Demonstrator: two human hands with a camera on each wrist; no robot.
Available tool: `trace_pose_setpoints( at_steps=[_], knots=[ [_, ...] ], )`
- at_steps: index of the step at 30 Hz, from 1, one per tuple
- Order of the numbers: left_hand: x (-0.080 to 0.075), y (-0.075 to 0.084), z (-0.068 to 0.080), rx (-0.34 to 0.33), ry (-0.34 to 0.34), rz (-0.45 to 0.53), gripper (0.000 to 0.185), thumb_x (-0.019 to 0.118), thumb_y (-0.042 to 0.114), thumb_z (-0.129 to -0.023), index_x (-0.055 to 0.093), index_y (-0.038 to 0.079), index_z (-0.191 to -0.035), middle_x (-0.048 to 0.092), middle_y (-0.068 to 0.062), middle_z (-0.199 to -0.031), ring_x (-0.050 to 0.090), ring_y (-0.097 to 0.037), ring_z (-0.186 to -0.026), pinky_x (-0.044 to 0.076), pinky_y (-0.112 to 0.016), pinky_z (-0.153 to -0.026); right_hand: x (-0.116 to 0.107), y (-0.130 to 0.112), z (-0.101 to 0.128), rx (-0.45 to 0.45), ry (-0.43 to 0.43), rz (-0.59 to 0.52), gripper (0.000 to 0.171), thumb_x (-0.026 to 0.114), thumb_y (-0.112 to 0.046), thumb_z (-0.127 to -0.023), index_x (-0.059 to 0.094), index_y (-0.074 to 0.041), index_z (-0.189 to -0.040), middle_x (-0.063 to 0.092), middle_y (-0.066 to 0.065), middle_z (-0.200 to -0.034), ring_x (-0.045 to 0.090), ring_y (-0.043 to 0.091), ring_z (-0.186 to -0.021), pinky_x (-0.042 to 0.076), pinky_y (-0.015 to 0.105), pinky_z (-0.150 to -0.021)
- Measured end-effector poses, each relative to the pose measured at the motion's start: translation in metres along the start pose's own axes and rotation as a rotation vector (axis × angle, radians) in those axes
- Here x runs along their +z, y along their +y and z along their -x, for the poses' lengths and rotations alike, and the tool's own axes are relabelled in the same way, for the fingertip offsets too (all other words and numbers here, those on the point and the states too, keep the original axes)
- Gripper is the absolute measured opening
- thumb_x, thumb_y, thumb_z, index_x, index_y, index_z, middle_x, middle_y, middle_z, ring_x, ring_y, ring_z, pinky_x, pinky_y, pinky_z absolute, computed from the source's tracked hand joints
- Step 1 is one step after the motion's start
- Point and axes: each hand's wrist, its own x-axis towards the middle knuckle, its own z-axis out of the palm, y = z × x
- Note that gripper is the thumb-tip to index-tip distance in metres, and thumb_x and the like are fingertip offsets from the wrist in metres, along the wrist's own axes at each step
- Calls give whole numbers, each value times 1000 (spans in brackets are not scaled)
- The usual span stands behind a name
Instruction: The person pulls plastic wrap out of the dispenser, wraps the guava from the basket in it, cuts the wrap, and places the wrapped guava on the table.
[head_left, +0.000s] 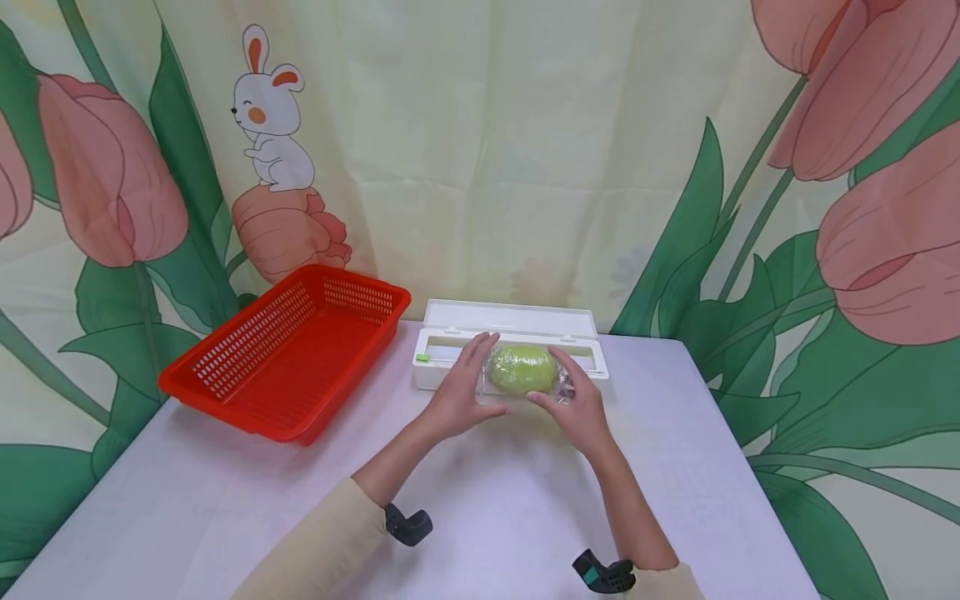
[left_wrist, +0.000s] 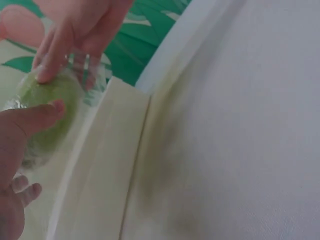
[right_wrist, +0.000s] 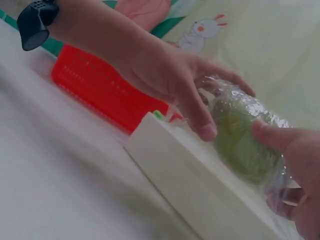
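A green oval fruit (head_left: pixel 522 369) wrapped in clear, wrinkled plastic film is held up just before a white cling film box (head_left: pixel 430 379). My right hand (head_left: pixel 585 412) grips its right end, thumb on the front and fingers partly hidden behind it. At the other end, my left hand (head_left: pixel 459 398) has its fingers stretched along the side and its thumb apart from them, low by the fruit. The right wrist view shows the film (right_wrist: pixel 227 90) bunched beside the left fingers. The box lid (head_left: pixel 510 317) stands raised, and a green slider (head_left: pixel 423 358) sits at the box's left end.
A red plastic basket (head_left: pixel 300 367) with slotted walls stands on the table to the left of the box. White cloth (head_left: pixel 487 517) covers the table. Behind its far edge hangs a curtain (head_left: pixel 555 150) printed with tulips and a rabbit.
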Motion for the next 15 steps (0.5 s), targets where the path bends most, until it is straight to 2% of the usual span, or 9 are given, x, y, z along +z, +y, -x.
trace_pose_setpoints(
  at_steps=[3, 6, 8, 11, 15],
  knots=[
    [5, -6, -1, 47, 47, -22, 106, 84, 26, -62, 18, 26, -145, 25, 0, -146, 41, -21, -128, 46, -37, -96, -1, 1, -4, 45, -29, 0, 73, 73, -35, -75, 37, -29, -138, 44, 1, -139, 49, 22, -118, 47, 41, -91],
    [9, -11, -3, 54, 79, -23, 97, 82, 21, -65, 24, 27, -143, 34, 0, -139, 45, -19, -122, 46, -34, -96, -2, 3, -7, 80, -64, 7, 74, 69, -41, -76, 33, -31, -140, 47, 6, -135, 56, 23, -100, 51, 34, -78],
    [10, -13, -5, 46, 91, -18, 91, 81, 20, -67, 29, 28, -141, 39, 0, -134, 49, -17, -117, 48, -32, -94, -2, 4, -9, 94, -75, 7, 75, 68, -43, -77, 31, -31, -141, 49, 9, -132, 59, 24, -95, 52, 33, -74],
    [10, -16, -8, 38, 92, 0, 84, 81, 20, -67, 35, 28, -137, 43, 0, -130, 53, -15, -106, 51, -29, -88, 0, 7, -10, 98, -69, 20, 80, 69, -45, -75, 27, -32, -142, 48, 10, -134, 59, 27, -98, 53, 36, -75],
    [9, -19, -12, 20, 71, 23, 82, 82, 22, -66, 38, 29, -135, 46, 1, -127, 53, -13, -93, 52, -25, -78, 6, 12, -10, 61, -42, 82, 94, 77, -40, -68, 22, -34, -143, 41, 7, -141, 52, 28, -117, 49, 43, -89]
  ],
)
